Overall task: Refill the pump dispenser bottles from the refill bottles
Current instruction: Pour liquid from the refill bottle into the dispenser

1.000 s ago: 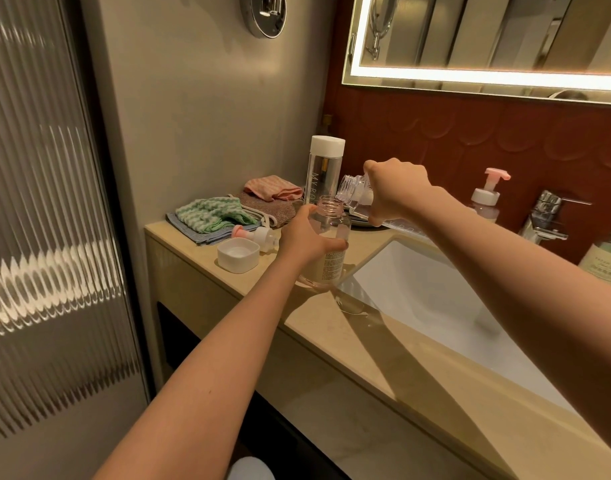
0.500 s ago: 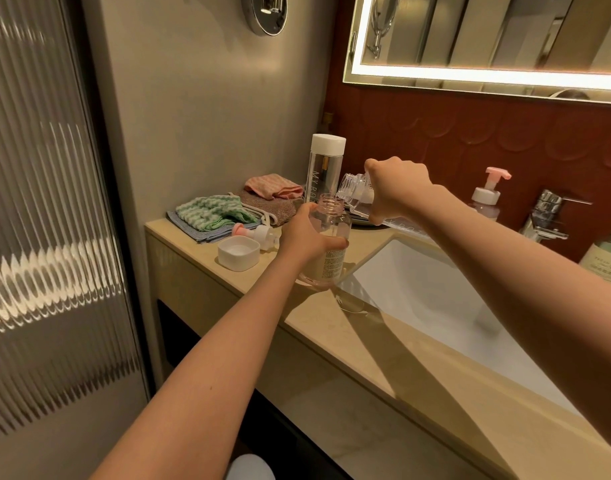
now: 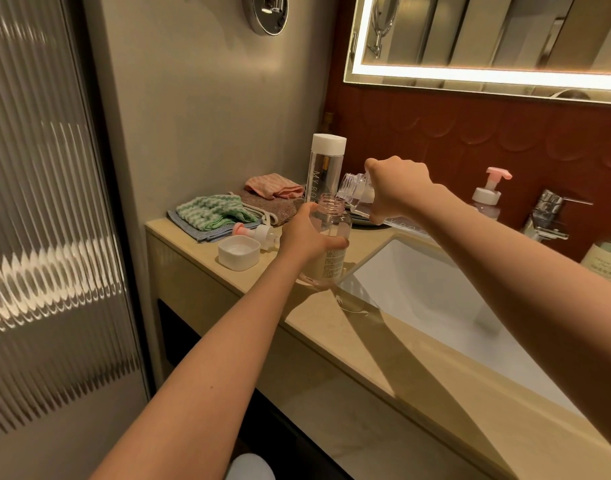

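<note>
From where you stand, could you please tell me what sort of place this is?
Most likely a bathroom, perhaps a hotel's: a sink set in a counter, a tap behind it, and a lit mirror above.

Beige vanity counter (image 3: 383,344) w/ white sink (image 3: 418,292), red tile backsplash (image 3: 505,133), lit mirror (image 3: 487,36), ribbed glass door (image 3: 37,202) left.

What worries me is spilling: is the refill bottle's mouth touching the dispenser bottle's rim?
Cannot tell. Head view: mouth of the refill bottle overlaps rim of the dispenser bottle; neither gap nor contact shows.
</note>
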The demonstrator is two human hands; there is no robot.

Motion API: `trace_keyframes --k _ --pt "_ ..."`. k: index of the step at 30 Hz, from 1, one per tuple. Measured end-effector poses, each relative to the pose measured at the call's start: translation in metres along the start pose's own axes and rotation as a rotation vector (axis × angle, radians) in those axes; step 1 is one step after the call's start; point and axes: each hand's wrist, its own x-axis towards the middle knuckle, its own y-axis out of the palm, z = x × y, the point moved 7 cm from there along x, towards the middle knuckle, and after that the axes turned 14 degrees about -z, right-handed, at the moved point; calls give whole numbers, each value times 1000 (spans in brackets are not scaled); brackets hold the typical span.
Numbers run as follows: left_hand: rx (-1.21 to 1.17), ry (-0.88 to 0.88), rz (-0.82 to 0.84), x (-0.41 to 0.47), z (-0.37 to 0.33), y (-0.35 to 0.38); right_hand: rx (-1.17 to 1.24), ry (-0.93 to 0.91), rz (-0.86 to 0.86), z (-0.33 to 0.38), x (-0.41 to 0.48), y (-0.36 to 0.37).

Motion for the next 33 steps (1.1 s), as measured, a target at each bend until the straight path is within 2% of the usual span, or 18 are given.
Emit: trace_keyframes --k 33 --pt "-10 -15 6 -3 -2 -1 -7 -5 -6 0 3 3"
